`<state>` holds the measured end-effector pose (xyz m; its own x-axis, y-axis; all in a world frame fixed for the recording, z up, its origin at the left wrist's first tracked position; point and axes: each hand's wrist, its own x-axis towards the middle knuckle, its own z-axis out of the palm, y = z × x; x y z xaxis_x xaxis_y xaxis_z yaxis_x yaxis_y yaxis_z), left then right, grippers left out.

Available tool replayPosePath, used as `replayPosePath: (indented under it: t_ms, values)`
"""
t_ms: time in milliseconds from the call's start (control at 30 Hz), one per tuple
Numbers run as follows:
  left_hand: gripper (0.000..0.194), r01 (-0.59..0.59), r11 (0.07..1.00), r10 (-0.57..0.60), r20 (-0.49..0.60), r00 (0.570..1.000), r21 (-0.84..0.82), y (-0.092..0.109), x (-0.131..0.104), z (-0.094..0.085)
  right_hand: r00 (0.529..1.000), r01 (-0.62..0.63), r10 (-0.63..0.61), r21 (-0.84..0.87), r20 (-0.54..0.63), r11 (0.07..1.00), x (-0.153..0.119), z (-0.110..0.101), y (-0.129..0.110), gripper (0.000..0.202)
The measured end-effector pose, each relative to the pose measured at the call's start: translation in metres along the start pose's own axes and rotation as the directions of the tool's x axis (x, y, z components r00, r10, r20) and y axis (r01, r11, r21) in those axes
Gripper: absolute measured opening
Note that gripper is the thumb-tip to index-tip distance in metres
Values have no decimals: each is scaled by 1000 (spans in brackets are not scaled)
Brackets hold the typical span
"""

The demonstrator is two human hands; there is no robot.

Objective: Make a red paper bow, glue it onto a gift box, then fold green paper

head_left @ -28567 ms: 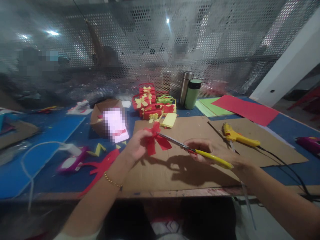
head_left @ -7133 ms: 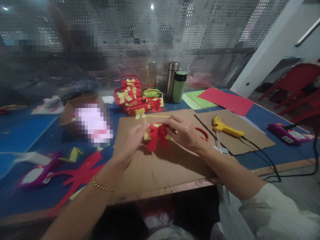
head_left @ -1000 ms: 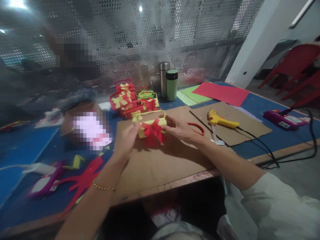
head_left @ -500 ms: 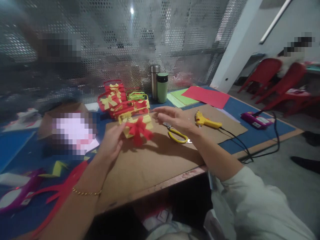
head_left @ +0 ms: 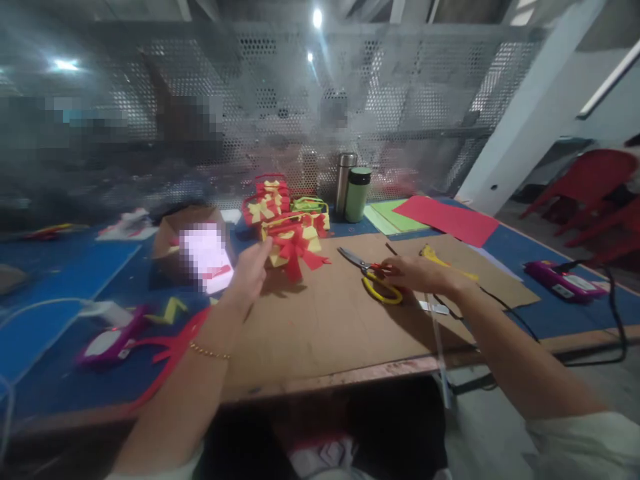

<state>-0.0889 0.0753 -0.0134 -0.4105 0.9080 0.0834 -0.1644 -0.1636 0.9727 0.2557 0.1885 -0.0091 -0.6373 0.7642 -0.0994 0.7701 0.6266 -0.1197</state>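
A small yellow paper basket with a red bow (head_left: 295, 248) stands toward the back of the cardboard sheet (head_left: 305, 333). My left hand (head_left: 251, 272) pinches its left side. On the right, my right hand (head_left: 420, 275) is closed around what looks like a glue gun (head_left: 390, 269), mostly hidden, with an orange part showing. A long clear glue stick (head_left: 438, 340) sticks out below this hand, past the table edge. Yellow-handled scissors (head_left: 383, 288) lie just left of my right hand, blades pointing away. Beyond it rests a yellow glue gun (head_left: 435, 257).
Finished red and green paper baskets (head_left: 267, 203) are stacked behind. Two drink flasks (head_left: 356, 197) stand by the perforated panel. Red paper (head_left: 447, 217), a lit phone (head_left: 207, 257), red strips (head_left: 183, 340) and purple power strips (head_left: 565, 281) lie around, with black cords on the right.
My right hand has moved from beside the basket to the right, over the scissors' handles, and closed on the orange-parted tool. My left hand still holds the basket. The view has shifted.
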Motion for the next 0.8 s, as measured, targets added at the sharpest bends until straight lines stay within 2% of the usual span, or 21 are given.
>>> replayPosePath:
  t_ms: [100,233,333,433,533,600,700,800]
  values:
    - [43,-15,1000,15,24,1000,-4,6,-3,0,997,48,-52,-65,-61,997,2,23,-5,35]
    - [47,-10,1000,10,52,999,7,19,-6,-2,985,81,-88,-52,-146,995,7,39,-5,44]
    - [47,-38,999,38,43,998,-1,28,-6,-7,972,97,-83,53,-221,994,13,41,3,45]
    - [47,-85,996,85,5,996,9,36,-5,-15,960,175,-102,276,-260,945,16,33,7,53]
    - [50,-96,995,96,-35,995,-2,44,-4,-23,973,222,-147,565,-176,795,15,15,-1,68]
    - [53,-112,993,109,-60,992,-36,50,-5,-27,978,195,-191,685,-84,702,12,3,-14,74]
    - [60,-139,987,133,-77,988,-75,56,-7,-30,964,165,-266,753,14,637,10,-8,-35,76]
    - [58,-160,986,155,-89,984,-53,58,-6,-35,947,191,-321,754,28,629,12,-7,-45,82]
